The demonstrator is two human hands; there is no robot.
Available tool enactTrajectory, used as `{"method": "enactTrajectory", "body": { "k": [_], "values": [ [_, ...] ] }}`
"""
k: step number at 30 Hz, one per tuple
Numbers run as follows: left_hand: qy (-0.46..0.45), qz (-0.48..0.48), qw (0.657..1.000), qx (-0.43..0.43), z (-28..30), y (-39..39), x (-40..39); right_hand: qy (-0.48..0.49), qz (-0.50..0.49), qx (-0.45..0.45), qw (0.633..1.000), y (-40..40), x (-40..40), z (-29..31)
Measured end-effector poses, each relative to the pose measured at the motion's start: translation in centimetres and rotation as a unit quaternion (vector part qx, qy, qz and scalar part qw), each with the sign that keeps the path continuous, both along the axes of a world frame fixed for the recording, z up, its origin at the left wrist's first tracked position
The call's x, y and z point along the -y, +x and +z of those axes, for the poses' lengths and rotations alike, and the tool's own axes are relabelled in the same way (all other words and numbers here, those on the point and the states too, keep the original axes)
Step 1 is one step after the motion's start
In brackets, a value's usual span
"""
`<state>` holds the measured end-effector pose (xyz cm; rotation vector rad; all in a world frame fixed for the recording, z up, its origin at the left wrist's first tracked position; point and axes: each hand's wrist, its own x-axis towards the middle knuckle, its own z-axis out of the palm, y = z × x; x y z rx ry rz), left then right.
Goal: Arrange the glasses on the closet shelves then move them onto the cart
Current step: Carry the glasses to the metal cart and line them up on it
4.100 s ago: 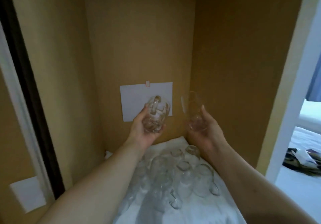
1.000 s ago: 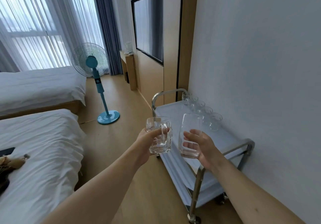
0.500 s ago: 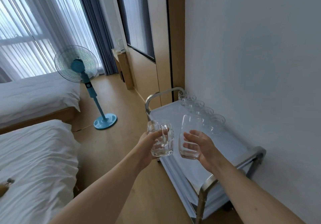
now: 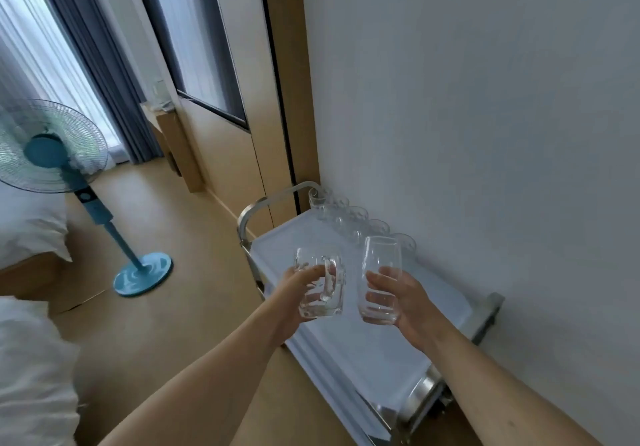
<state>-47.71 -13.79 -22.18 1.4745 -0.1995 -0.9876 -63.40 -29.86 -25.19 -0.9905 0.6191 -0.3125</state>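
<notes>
Now two hands (image 4: pixel 349 300) (two glasses (image 4: pixel 351 288))

A single head-worn wide-angle view looks forward and down along the cart (image 4: pixel 446 310) beside the wall, near enough for both forearms to fill the foreground; edges seem bowed.

Cart top (image 4: pixel 408 310) lies bare except glasses (image 4: pixel 349 215) lining the wall.

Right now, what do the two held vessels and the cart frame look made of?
Mug in left hand and tumbler in right hand: clear glass, see-through with glinting rims. Cart frame: probably polished stainless steel, silvery with bright reflections.
</notes>
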Motion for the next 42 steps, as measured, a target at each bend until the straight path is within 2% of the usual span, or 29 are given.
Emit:
{"method": "enactTrajectory", "body": {
  "k": [10, 21, 25, 29, 31, 35, 42],
  "values": [
    [0.037, -0.179, 0.982, 0.05, -0.6, 7.9, 5.9, -0.002, -0.163, -0.032, 0.986, 3.8, 1.0, -1.3],
    [0.066, -0.376, 0.913, 0.144, -2.9, 10.6, 10.6, 0.012, -0.326, -0.104, 0.939, 2.5, -1.3, -3.5],
    [0.062, -0.421, 0.89, 0.164, -4.6, 9.8, 12.2, 0.015, -0.356, -0.118, 0.927, 1.6, -1.8, -3.8],
    [0.061, -0.434, 0.883, 0.169, -5.8, 9.0, 14.2, 0.008, -0.38, -0.124, 0.917, 0.6, -1.0, -4.0],
    [0.062, -0.443, 0.872, 0.198, -5.9, 8.7, 15.4, -0.001, -0.39, -0.123, 0.913, 0.2, 0.0, -4.0],
    [0.051, -0.467, 0.834, 0.289, -6.2, 8.4, 18.1, -0.009, -0.382, -0.113, 0.917, 0.2, 2.8, -3.5],
    [0.046, -0.547, 0.68, 0.486, -6.9, 6.8, 23.7, -0.027, -0.392, -0.124, 0.911, 0.1, 7.2, -3.8]
  ]
}}
